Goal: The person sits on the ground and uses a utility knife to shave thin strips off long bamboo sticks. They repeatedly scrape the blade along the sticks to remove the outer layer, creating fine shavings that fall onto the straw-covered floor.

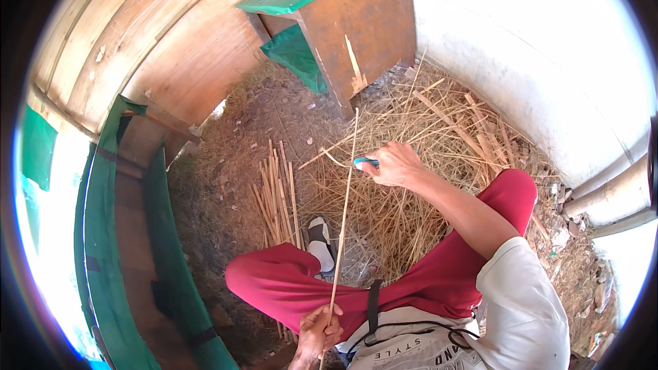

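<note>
Wall: nearly blown out, I lose most of its texture
Gap: same deal at far left, hard white glare
Floor: duller, shadows pretty soft
Bench: bows like a banana thanks to the fisheye, dim inside
Stick: reads clean enough on my end
Straw: fine strands go kinda mushy
Rim: black corners, rainbow fringing lower left

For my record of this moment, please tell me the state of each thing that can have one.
Left hand: closed around the thin stick
Right hand: closed around the blue tool
Thin stick: held at a slant
Blue tool: gripped, mostly hidden
Loose sticks: lying side by side
Pale strips: loose, tangled, heaped
Cabinet: upright, open on one side
</note>
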`<state>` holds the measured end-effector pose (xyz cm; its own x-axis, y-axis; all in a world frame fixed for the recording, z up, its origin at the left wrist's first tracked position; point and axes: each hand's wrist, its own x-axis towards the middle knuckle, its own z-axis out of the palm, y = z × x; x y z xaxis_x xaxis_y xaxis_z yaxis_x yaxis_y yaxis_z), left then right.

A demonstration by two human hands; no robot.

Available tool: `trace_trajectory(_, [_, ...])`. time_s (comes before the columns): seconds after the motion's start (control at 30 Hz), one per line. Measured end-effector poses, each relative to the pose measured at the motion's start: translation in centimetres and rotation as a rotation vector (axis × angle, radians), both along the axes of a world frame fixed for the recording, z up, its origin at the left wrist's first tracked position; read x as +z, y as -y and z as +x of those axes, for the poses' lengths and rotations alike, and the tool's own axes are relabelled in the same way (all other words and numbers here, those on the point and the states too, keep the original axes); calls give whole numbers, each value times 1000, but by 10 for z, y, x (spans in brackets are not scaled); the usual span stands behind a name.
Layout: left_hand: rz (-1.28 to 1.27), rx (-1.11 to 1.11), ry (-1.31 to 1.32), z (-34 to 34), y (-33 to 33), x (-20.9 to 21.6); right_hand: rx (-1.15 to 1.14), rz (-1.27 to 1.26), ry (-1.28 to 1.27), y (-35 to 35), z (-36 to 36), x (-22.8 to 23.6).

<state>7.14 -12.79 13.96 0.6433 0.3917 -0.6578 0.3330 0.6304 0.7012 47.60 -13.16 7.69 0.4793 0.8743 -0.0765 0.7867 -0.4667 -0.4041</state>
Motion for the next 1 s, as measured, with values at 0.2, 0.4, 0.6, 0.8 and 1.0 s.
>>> trace_trajectory(0.2, [-122,-42,-78,-36,-5,5,-197,-15,-88,0,17,-14])
trace_trajectory(0.4, [-232,-39,-82,-118,-11,-53,-282,-47,-69,6,36,-12])
trace_trajectory(0.6, [-356,40,-176,-156,-7,-49,-548,-42,79,41,92,-31])
trace_trajectory(0.8, [-656,276,-235,-175,-15,-51,-392,-373,13,32,71,-21])
trace_trajectory(1.0, [-822,107,280,-115,-14,-34,-402,-285,-62,39,53,22])
